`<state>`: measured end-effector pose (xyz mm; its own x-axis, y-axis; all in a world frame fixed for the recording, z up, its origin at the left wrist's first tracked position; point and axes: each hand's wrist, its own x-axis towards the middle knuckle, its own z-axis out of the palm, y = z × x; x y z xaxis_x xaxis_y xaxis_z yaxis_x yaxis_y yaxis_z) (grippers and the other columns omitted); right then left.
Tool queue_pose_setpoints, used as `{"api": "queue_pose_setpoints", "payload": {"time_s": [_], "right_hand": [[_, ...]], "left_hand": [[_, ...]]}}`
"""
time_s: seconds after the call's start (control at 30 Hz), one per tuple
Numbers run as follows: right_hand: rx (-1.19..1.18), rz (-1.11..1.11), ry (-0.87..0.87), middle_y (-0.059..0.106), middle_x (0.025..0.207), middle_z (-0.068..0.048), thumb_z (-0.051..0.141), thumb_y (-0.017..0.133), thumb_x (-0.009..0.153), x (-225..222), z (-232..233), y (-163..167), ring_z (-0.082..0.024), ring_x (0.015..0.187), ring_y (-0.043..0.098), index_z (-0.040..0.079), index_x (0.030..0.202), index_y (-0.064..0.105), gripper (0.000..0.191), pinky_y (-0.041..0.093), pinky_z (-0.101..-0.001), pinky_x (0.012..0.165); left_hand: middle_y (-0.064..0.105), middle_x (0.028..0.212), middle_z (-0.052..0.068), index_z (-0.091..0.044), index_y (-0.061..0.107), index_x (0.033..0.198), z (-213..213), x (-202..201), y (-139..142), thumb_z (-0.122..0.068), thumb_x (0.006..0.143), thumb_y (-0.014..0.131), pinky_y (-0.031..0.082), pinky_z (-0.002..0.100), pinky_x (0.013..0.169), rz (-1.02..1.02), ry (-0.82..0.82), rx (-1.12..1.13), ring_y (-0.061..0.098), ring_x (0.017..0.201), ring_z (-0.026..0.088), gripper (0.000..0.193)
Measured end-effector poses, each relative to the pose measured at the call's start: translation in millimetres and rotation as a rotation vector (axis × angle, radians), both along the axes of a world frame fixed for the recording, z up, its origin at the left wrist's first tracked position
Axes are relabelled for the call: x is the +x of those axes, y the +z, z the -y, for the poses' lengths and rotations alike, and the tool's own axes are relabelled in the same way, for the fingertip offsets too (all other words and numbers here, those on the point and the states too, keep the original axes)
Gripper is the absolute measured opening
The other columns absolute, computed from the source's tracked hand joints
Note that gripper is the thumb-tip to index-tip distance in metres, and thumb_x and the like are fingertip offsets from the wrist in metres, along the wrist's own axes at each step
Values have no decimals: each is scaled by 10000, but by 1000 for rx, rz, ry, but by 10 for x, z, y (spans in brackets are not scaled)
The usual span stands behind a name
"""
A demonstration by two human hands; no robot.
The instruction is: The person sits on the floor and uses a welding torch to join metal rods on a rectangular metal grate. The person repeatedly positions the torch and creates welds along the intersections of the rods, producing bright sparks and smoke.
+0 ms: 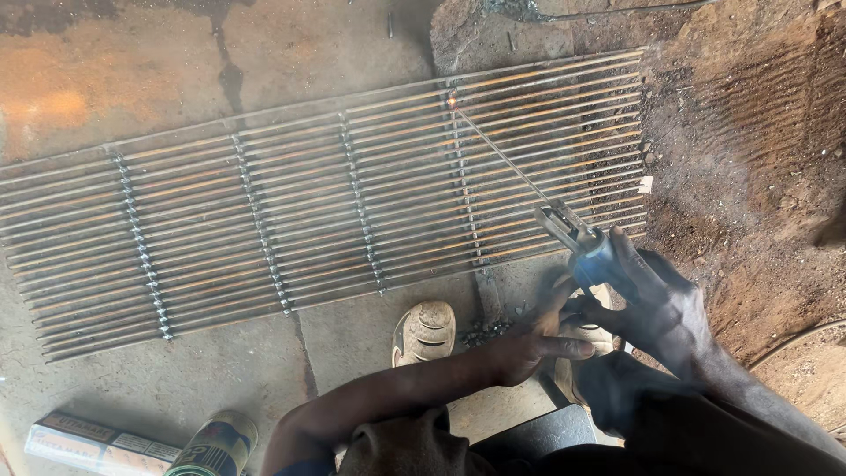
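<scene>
Two hands low at the right, both behind the work. Right hand [659, 304] wrapped tight around the blue-handled metal electrode holder [589, 251]; left hand [529, 344] half curled just beside it, fingers pointing right, pinching nothing. Thin welding rod [502, 154] running up and left from the holder, glowing tip touching the far edge of the long rusty steel bar grating [308, 211], lying flat, long axis left to right.

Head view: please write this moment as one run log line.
right hand: grips blue electrode holder | rod tip: glowing on rusty steel bar grate | left hand: beside right
</scene>
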<state>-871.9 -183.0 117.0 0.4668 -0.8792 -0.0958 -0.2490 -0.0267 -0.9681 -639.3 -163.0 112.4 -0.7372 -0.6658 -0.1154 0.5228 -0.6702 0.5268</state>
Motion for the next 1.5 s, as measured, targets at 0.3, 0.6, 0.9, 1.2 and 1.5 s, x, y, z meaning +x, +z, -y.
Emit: {"api": "queue_pose_setpoints", "payload": {"time_s": [0.3,0.6,0.9,1.2,1.5], "right_hand": [[-164,-265,30,643,1366,-137,132,760,874,64,28,116,-214,1270,655,134,1674,64,1061,591,-333,1063],[-472,-447,8,706,1207,-69,80,822,752,178,146,69,-197,1093,680,31,1630,148,1108,569,-349,913],[-508,-784,-46,742,1132,-44,328,887,732,218,99,271,-224,999,680,110,1598,281,1079,606,-373,796],[-205,-1086,-50,715,1072,-121,526,924,627,280,149,411,-241,918,735,179,1576,338,1168,659,-414,689],[-417,-921,-16,725,1047,-164,540,876,605,293,179,426,-328,916,734,131,1582,332,1191,626,-458,646]], "left_hand": [[380,1482,153,-133,50,1733,-55,-13,-78,-166,866,749,404,521,1172,-80,7,60,398,1409,301,1114],[367,1560,182,-141,29,1762,-65,11,-69,-71,875,740,405,421,1169,-130,1,185,388,1465,289,1139],[433,1487,208,-72,29,1768,-49,42,-80,-116,903,731,332,475,1228,-67,-13,50,423,1446,308,1115],[386,1604,128,-44,42,1758,-76,27,-130,-142,925,723,286,471,1295,-28,75,-73,426,1478,299,1079],[401,1534,126,-122,34,1743,-80,41,-101,-131,882,752,290,473,1237,-113,12,184,381,1458,277,1120]]}}
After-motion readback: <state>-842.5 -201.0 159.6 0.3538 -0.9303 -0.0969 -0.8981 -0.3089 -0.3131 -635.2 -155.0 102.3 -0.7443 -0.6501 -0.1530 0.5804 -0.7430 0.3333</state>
